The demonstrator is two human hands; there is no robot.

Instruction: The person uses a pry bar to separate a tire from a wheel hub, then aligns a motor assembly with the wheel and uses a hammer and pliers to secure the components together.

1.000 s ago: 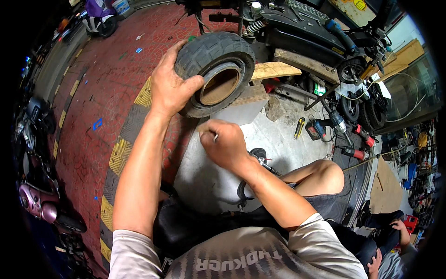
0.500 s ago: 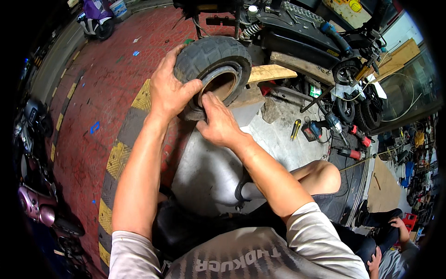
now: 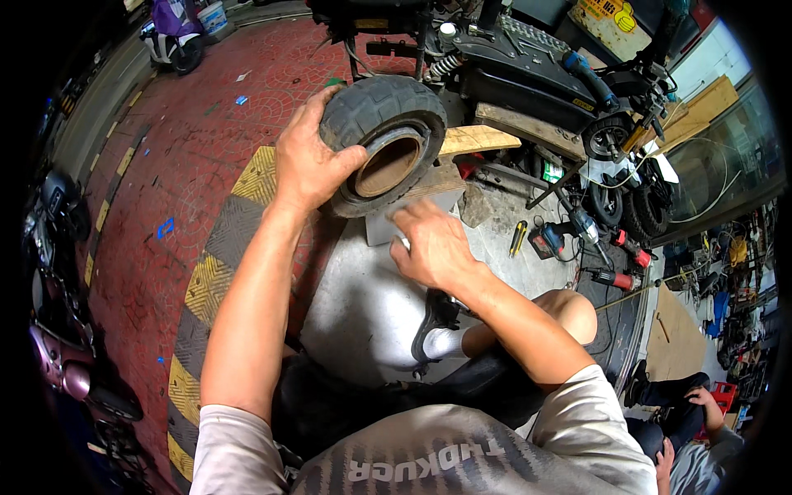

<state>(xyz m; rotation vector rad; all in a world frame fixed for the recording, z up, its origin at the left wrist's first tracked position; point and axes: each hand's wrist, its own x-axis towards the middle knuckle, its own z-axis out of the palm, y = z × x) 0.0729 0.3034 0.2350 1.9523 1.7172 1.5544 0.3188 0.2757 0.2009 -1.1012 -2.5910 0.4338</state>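
Note:
A small, fat black tyre point(image 3: 375, 103) with chunky tread stands tilted in front of me. Inside it sits a metal rim point(image 3: 391, 163) with a brownish inner wall. My left hand point(image 3: 312, 157) grips the tyre's left side, its thumb over the sidewall and its fingers round the tread. Just below the tyre and apart from it is my right hand point(image 3: 433, 243), with nothing visible in it. Its fingers are loosely bent, the thumb stands apart, and the fingertips are slightly blurred. Under the tyre shows a wooden block point(image 3: 435, 186).
A black scooter frame point(image 3: 528, 82) stands ahead, beside a wooden plank point(image 3: 478, 140). On the floor at right lie a yellow cutter knife point(image 3: 518, 238), a cordless impact driver point(image 3: 569, 235) and red tools point(image 3: 619, 278). A yellow-black kerb ramp point(image 3: 210, 276) runs along my left. Another person point(image 3: 681, 421) sits lower right.
My right hand has let go of the rim and moved down and right. The left hand keeps its hold on the tyre, which has shifted slightly. The view has moved a little.

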